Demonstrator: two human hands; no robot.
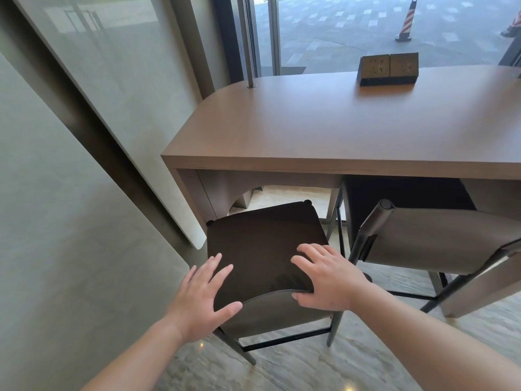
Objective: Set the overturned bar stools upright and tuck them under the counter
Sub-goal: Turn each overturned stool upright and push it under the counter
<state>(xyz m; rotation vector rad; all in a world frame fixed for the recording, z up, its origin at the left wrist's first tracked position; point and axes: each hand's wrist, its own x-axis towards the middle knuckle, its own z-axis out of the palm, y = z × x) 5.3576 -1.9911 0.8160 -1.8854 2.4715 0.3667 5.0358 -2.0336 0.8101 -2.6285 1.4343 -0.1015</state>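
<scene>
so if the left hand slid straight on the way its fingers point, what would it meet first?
Probably nothing soon: the left hand lies flat on the dark square seat of the upright stool, fingers aimed across it toward the open gap under the brown wooden counter. Depth beyond is unclear.

No readable text or labels anywhere

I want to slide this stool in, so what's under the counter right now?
Under the counter, the front of the left stool's seat reaches in, over pale floor. A dark panel sits right, behind the second stool. The space farther back is hidden by the countertop.
</scene>
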